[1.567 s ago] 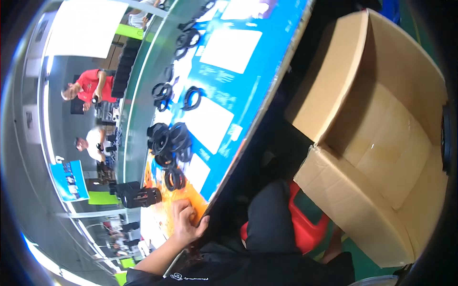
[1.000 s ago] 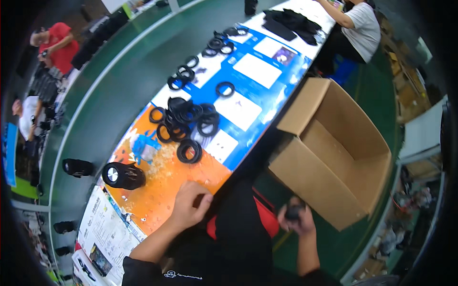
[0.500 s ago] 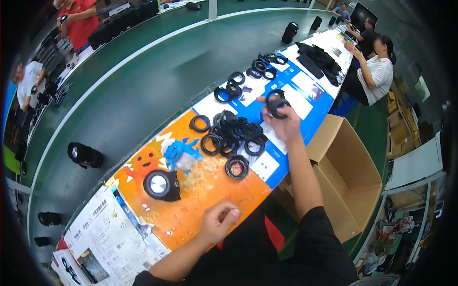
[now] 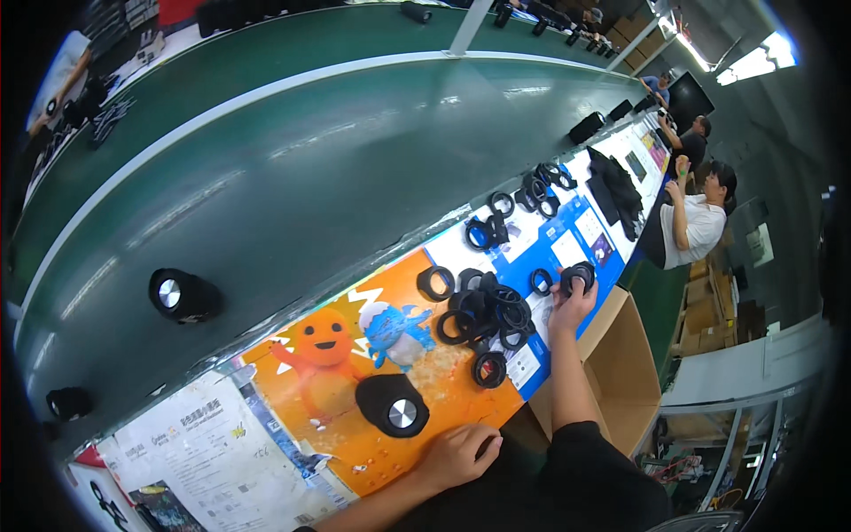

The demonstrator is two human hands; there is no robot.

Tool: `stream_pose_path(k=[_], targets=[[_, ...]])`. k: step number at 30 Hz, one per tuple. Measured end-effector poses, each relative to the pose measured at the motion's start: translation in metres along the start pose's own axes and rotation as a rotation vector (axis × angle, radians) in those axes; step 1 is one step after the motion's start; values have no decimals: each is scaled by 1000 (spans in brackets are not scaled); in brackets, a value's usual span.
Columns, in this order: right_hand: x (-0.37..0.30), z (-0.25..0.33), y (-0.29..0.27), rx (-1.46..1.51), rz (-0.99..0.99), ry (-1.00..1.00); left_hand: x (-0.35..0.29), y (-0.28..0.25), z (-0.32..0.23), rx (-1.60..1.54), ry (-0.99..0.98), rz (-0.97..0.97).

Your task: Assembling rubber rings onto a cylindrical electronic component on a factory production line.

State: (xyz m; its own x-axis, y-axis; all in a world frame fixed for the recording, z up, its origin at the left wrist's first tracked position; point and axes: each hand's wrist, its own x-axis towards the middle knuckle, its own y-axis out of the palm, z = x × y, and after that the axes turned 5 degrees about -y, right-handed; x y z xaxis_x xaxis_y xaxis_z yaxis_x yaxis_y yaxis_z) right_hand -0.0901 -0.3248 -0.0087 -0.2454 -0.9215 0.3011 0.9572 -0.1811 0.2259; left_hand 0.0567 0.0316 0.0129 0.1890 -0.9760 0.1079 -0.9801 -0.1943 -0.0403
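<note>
got right hand (image 4: 573,308) stretched out, clamped on a black ring (image 4: 581,269), left hand (image 4: 456,457) half-open at table edge (image 4: 505,408), well apart from it

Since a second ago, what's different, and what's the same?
The right hand was low beside the cardboard box; now it has come up and forward over the blue part of the table, holding a black round piece. The view swung too. The left hand is still by the near edge, and the ring pile still lies on the table.
</note>
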Motion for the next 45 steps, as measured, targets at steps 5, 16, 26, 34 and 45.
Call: stream_pose_path(k=[5, 16, 26, 34, 45], targets=[[4, -15, 2, -116, 192, 11, -11, 3, 13, 138, 38, 1], [27, 5, -7, -527, 595, -130, -17, 47, 4, 625, -3, -135], [-175, 168, -80, 344, 1074, -781, -33, 84, 9, -737, -241, -567], [-179, 156, -109, 139, 1199, -889, -48, 106, -65, -853, -39, -240], [-171, -27, -367, -962, 1348, 342, -44, 195, 26, 337, -68, 433]])
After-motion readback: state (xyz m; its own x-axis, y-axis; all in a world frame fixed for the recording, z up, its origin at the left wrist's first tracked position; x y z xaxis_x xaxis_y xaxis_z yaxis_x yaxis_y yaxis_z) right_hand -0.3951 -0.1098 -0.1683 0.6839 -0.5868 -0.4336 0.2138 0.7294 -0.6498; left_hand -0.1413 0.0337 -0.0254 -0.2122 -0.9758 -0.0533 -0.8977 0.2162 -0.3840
